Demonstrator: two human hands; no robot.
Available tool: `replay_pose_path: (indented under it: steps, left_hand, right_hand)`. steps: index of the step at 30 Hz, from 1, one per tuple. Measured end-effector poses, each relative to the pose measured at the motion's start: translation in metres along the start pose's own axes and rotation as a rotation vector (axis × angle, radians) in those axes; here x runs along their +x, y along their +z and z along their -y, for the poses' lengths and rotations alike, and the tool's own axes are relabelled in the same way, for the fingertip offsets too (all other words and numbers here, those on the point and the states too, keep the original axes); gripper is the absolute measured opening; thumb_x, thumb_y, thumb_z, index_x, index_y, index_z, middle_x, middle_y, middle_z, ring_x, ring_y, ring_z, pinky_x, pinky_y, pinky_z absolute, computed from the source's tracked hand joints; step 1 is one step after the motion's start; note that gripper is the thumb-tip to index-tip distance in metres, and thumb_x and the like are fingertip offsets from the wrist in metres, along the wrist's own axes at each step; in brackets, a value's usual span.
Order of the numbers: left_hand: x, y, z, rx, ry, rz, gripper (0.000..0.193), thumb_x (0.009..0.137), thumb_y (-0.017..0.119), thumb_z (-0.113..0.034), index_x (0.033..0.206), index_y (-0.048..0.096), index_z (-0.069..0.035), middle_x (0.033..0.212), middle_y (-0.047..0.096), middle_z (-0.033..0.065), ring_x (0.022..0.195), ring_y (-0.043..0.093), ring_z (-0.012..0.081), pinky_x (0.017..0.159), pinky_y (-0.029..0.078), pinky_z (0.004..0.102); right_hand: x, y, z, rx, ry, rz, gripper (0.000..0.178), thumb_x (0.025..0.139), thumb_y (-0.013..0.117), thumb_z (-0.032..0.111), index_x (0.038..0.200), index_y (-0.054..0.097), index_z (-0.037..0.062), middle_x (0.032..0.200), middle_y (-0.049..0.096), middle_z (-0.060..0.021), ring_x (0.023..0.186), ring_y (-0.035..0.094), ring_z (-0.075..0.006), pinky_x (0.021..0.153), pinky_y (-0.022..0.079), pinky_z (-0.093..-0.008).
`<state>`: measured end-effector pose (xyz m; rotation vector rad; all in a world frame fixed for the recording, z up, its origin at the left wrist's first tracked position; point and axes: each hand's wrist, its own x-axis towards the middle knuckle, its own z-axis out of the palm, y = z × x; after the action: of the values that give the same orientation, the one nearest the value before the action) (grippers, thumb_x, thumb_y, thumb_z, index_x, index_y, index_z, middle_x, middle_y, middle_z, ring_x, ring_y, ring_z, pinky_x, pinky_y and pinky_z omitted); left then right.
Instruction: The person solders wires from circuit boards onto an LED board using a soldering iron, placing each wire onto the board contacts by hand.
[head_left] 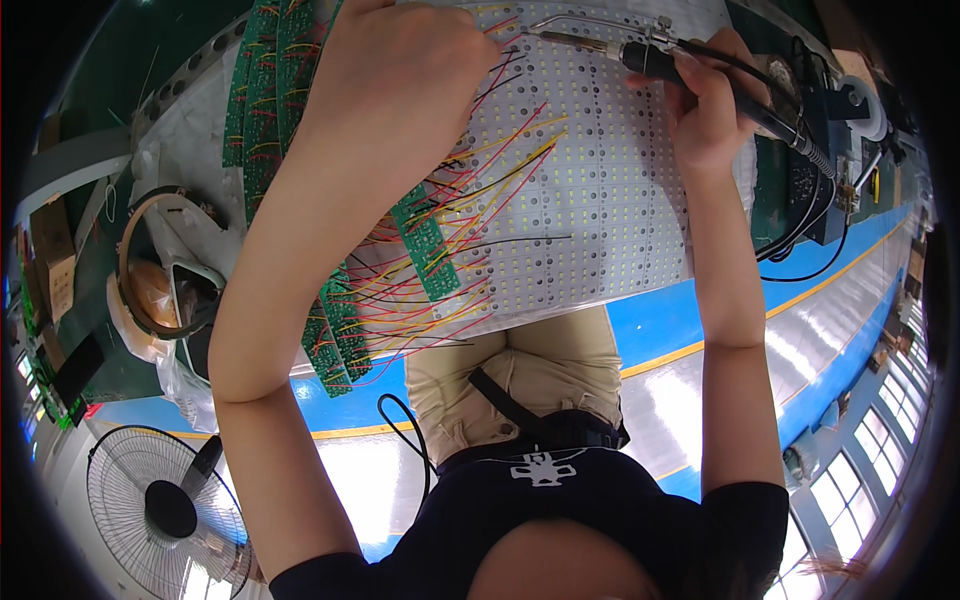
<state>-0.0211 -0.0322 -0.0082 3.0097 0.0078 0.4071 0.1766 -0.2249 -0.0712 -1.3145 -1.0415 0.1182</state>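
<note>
My right hand [712, 105] is wrapped round the black handle of a soldering iron [650, 62], with a thin metal solder-feed tube [585, 22] clamped along it. The iron's tip points left, close to my left hand [405, 90]. That hand is closed, back upward, over the far left part of a white LED panel [625, 200]; its fingertips are hidden. Red and black wire ends stick out beside its knuckles. Under and beside my left forearm lie narrow green circuit boards [428, 255] with red, yellow and black wires [500, 190] fanning across the panel.
More green boards [262, 100] lie at the far left. A brown ring-shaped object [128, 260] and plastic wrapping stand left of the panel. At right are a black device [825, 190] and looping cables. A fan [170, 508] stands at lower left.
</note>
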Motion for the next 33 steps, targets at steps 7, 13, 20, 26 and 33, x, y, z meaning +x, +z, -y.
replay_pose_path:
  steps: [7,13,20,26,33]
  left_hand:
    - [0.001,-0.001,-0.001,-0.001,-0.021,0.013,0.014,0.087,0.069,-0.011,0.097,0.079,-0.012,0.075,0.061,0.0059,0.073,0.061,0.0264,0.080,0.042,0.0388]
    - [0.000,-0.001,-0.003,0.024,-0.021,0.004,0.014,0.087,0.069,-0.011,0.097,0.079,-0.012,0.075,0.062,0.0060,0.073,0.060,0.0261,0.080,0.042,0.0386]
    - [0.000,0.000,-0.003,0.011,-0.021,0.013,0.014,0.088,0.068,-0.012,0.097,0.079,-0.013,0.075,0.062,0.0058,0.072,0.060,0.0262,0.081,0.043,0.0389]
    - [0.000,0.000,-0.003,0.018,-0.024,0.006,0.014,0.089,0.068,-0.013,0.097,0.079,-0.013,0.074,0.062,0.0059,0.072,0.060,0.0266,0.081,0.043,0.0391]
    - [-0.001,0.001,-0.001,0.026,-0.012,0.002,0.014,0.089,0.068,-0.012,0.097,0.079,-0.013,0.075,0.061,0.0060,0.072,0.059,0.0265,0.080,0.043,0.0388]
  right_hand:
    - [0.000,0.006,-0.001,0.092,0.003,-0.058,0.026,0.087,0.054,-0.001,0.061,0.052,-0.0030,0.071,0.044,-0.0062,0.046,0.058,-0.0184,0.036,0.041,-0.0270]
    - [-0.002,0.005,0.002,0.146,0.095,-0.076,0.024,0.085,0.054,-0.002,0.061,0.050,-0.0033,0.073,0.044,-0.0063,0.048,0.061,-0.0216,0.038,0.044,-0.0291]
    - [-0.002,0.003,0.003,0.132,0.082,-0.080,0.023,0.086,0.054,-0.001,0.063,0.050,-0.0023,0.070,0.046,-0.0061,0.048,0.060,-0.0192,0.038,0.041,-0.0267]
    - [-0.002,0.000,0.005,0.050,0.142,-0.077,0.023,0.085,0.055,0.001,0.062,0.051,0.0000,0.070,0.050,-0.0072,0.047,0.060,-0.0171,0.037,0.034,-0.0237]
    - [-0.002,0.002,0.003,0.033,0.057,-0.067,0.021,0.085,0.056,0.000,0.064,0.053,-0.0011,0.073,0.050,-0.0077,0.048,0.061,-0.0185,0.037,0.035,-0.0239]
